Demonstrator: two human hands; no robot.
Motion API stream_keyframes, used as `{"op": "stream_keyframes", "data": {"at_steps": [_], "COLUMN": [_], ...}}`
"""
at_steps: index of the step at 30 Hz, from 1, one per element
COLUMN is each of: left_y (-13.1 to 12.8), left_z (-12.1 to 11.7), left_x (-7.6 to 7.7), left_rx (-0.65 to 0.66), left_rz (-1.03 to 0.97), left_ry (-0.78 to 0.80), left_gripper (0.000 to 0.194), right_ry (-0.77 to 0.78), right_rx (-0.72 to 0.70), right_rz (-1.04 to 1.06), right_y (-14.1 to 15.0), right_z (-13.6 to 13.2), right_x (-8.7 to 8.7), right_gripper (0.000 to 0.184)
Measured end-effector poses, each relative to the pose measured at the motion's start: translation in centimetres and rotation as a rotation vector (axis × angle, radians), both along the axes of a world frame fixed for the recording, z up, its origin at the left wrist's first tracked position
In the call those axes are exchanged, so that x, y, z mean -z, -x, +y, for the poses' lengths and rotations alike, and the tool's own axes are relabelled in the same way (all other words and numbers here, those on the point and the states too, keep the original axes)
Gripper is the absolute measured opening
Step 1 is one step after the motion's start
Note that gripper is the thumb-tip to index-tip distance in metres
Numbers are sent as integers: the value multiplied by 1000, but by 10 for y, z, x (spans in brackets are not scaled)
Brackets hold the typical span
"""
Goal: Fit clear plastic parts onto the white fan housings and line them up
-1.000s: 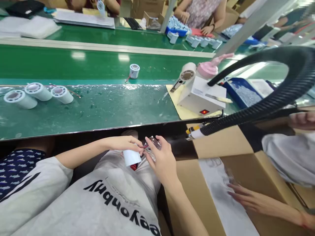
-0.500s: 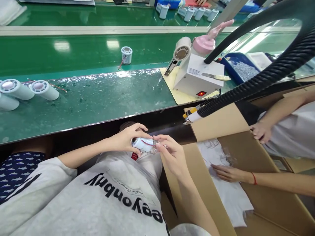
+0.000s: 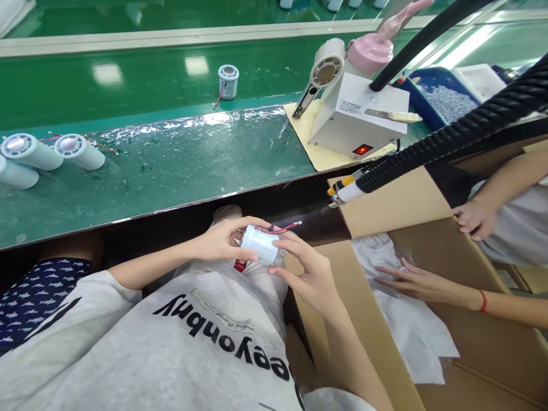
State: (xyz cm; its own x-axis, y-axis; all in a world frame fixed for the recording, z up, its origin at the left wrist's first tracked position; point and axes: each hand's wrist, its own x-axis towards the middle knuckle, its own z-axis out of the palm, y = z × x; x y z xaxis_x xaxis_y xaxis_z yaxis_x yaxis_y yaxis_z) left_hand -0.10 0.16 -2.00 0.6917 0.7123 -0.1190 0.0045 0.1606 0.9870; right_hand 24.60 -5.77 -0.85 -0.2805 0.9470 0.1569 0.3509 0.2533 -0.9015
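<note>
A light-blue cylindrical fan housing (image 3: pixel 261 244) lies sideways between my two hands, over my lap. My left hand (image 3: pixel 226 240) is closed round its left end, with the thumb along the near side. At the right end, the fingers and thumb of my right hand (image 3: pixel 306 264) grip the housing, where a clear rim shows. A red and dark wire lead (image 3: pixel 285 229) runs along the far side, its small white plug sticking out past the right fingers. Fingers cover both ends in part.
Similar housings (image 3: pixel 79 151) lie at the bench's left; one stands upright (image 3: pixel 228 83) on the green belt. A white box-shaped machine (image 3: pixel 363 117), a handheld fan (image 3: pixel 327 63) and a black ribbed hose (image 3: pixel 449 131) are on the right. Another person's hand (image 3: pixel 411 279) reaches into a carton (image 3: pixel 372 331).
The housing has been turned in my hands: its wire lead has gone from the visible side to the far edge. In the carton, the other person's hand has spread its fingers.
</note>
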Motion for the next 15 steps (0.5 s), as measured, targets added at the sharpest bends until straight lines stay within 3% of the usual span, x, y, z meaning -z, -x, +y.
{"op": "stream_keyframes", "data": {"at_steps": [15], "left_y": [8], "left_z": [5], "left_x": [-12], "left_rx": [98], "left_rz": [-23], "left_ry": [-395], "left_gripper": [78], "right_ry": [332], "right_rx": [18], "right_rz": [320], "right_y": [6], "right_z": [-3], "right_x": [-7], "right_gripper": [52]}}
